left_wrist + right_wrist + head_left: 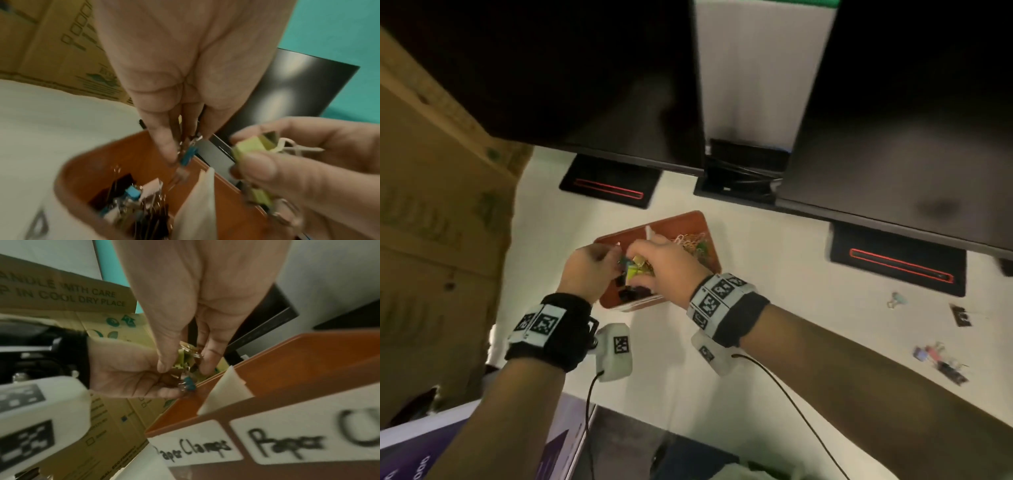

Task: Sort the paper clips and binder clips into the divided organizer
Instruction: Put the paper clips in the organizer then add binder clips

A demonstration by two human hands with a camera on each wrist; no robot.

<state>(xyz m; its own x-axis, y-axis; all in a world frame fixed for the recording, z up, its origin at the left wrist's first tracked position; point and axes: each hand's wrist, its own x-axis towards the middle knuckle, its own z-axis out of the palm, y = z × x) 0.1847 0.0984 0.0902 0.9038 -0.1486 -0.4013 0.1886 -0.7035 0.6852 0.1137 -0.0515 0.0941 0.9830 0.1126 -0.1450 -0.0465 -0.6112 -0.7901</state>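
Your left hand (174, 84) pinches a small blue binder clip (188, 155) and your right hand (304, 151) grips a bunch of yellow-green binder clips (249, 150), both held just above the left, "Paper Clamps" compartment of the brown divided organizer (678, 224) on the white table (774, 274). You look to be at the drop step, so next let them go on the near side of the white divider (200, 203), over the binder clip pile (131, 203), not among the paper clips (693, 241). The organizer has two compartments; at least four loose clips (941, 359) lie on the table well apart to your right, and blur prevents an exact count of them.
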